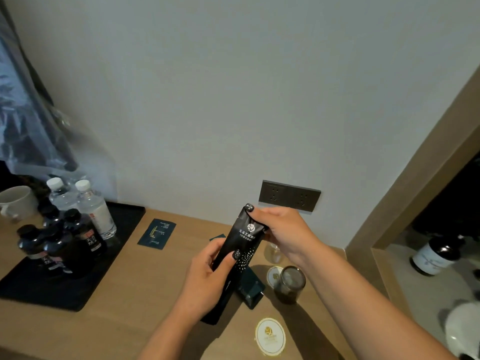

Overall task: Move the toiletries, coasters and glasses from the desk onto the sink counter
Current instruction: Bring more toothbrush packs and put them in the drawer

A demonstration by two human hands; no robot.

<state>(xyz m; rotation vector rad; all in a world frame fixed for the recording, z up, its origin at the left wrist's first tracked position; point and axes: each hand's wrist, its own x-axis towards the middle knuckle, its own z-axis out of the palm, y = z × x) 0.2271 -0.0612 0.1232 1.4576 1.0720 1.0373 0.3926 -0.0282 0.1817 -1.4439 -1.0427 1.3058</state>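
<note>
Above the desk (145, 289), near centre frame, you hold a long black packet (240, 252) tilted, top end toward 1 o'clock. Your right hand (283, 233) pinches the top end, thumb and fingers closed on it; your left hand (207, 279) wraps the middle, thumb across the front, fingers curled behind. The lower end of the packet runs down past your left wrist toward 7 o'clock; whether it touches the wood, you cannot tell.

Under the hands, at 5 o'clock from the packet: a dark green box (250, 288) lying on the desk, partly hidden. Just right of it, a round coaster (274, 276), and a dark glass (290, 284) overlapping its right edge. A clear glass (274, 253) shows behind your right wrist, mostly hidden. A second coaster (270, 337) lies at 6 o'clock, near the front edge, apart from everything.

At 9 o'clock, a black tray (78, 289) carries dark bottles (85, 236) and clear water bottles (94, 207); a white mug (17, 202) stands beyond its far left. A dark card (156, 233) lies between tray and packet. Bare wood lies open between tray and hands.

At 3 o'clock the desk ends at a wooden frame (415, 178); beyond it, a lower counter (420, 289) with a dark labelled bottle (436, 255). A socket plate (289, 195) sits on the wall at 12 o'clock.
</note>
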